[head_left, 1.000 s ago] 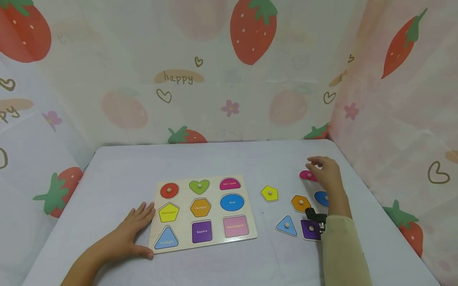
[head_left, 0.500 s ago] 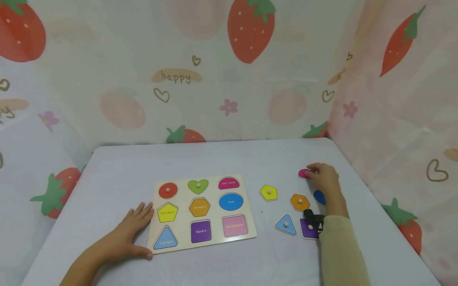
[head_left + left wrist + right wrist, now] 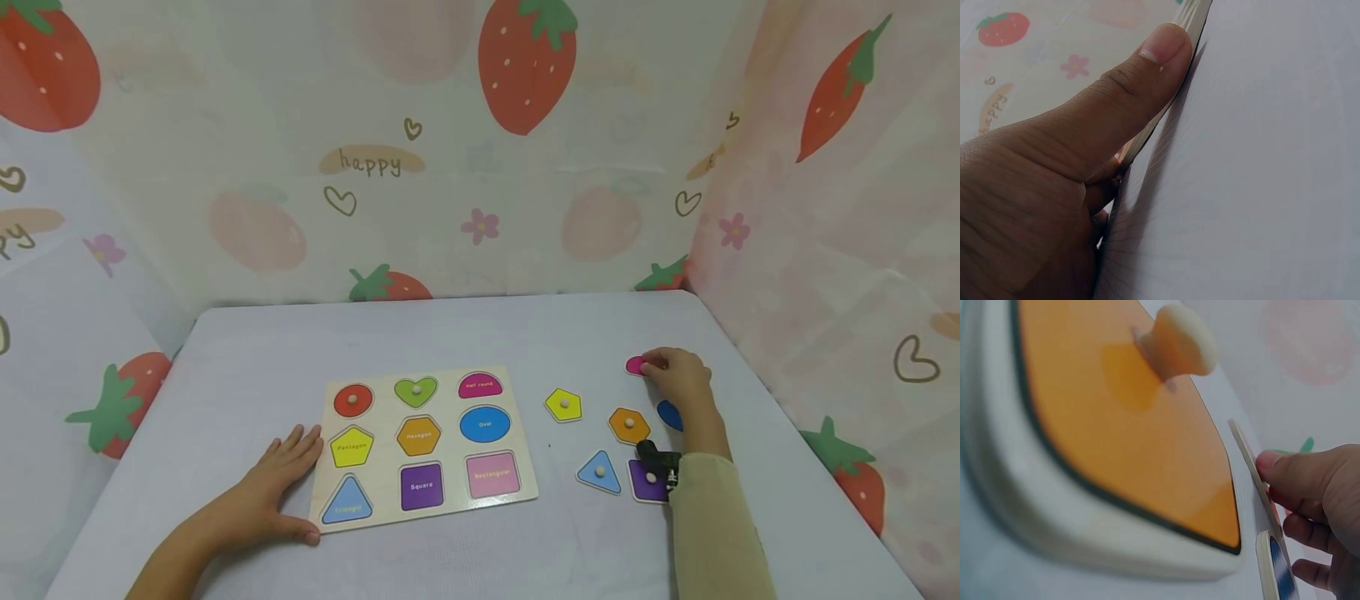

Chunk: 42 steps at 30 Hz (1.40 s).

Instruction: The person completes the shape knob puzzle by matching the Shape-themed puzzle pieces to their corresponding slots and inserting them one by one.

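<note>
I've got the left hand [image 3: 273, 487] flat on the cloth-covered tabletop [image 3: 480, 333], fingers straight and thumb along the near-left edge of the thin wooden puzzle board [image 3: 525, 450], bracing it. Right hand [image 3: 678, 377] sits curled over the magenta half-round piece [image 3: 636, 365] far right, well apart from the board; looks like a pinch at its edge, so I judge this the pickup step. Next needs a clean lift and carry to the half-round slot [image 3: 480, 385], flat side down; pieces are flat painted wood with small pale knobs

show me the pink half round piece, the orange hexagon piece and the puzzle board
pink half round piece [image 3: 635, 365], head view, its visible left end
orange hexagon piece [image 3: 628, 426], head view, centre
puzzle board [image 3: 452, 407], head view, bare wood
</note>
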Each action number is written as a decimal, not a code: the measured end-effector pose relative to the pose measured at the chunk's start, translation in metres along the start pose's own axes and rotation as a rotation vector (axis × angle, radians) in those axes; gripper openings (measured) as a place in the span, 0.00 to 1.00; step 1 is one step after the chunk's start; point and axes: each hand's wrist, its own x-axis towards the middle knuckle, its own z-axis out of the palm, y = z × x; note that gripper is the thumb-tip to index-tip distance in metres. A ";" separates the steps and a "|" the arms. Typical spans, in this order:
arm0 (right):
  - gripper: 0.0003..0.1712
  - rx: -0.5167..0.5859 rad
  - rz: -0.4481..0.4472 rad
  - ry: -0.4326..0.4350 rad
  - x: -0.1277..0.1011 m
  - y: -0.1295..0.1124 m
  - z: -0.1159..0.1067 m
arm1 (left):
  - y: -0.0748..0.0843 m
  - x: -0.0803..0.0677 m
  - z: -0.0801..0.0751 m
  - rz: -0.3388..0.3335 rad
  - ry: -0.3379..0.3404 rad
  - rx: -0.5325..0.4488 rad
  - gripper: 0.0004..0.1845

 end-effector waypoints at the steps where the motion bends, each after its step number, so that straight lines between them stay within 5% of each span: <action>1: 0.19 -0.003 0.003 -0.002 0.000 0.000 0.000 | 0.000 0.000 0.000 0.000 0.000 0.000 0.72; 22: 0.16 -0.003 -0.045 0.069 0.001 -0.005 -0.002 | 0.000 -0.001 0.002 -0.002 -0.001 -0.020 0.71; 42: 0.15 0.064 -0.201 0.168 -0.008 -0.065 -0.025 | 0.002 0.000 0.000 -0.003 -0.003 -0.009 0.71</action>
